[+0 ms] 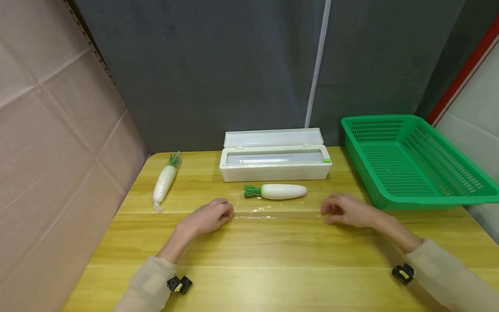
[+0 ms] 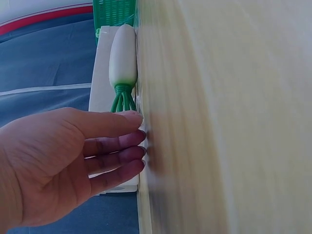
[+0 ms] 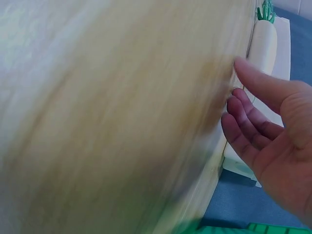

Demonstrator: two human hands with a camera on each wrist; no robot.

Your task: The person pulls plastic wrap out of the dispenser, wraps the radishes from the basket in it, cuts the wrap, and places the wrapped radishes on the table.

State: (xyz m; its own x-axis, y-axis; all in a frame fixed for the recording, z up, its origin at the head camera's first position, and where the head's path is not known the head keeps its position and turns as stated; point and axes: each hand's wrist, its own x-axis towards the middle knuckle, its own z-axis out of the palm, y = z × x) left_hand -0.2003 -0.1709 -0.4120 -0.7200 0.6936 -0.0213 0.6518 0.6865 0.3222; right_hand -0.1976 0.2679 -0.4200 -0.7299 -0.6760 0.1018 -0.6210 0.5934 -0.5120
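In the left wrist view, the left hand (image 2: 68, 151) partly hides the white box (image 2: 101, 73); the top edge crops the green basket (image 2: 111, 13).

A green basket (image 1: 432, 200) sits on a wooden table (image 1: 273, 260) before a grey backdrop (image 1: 214, 65).

Radish (image 1: 285, 192) mid-frame is rocking white with green leaves (image 1: 251, 191) — basket (image 1: 432, 200) at far right is going full green, table (image 1: 269, 277) is showing yellow woodgrain.
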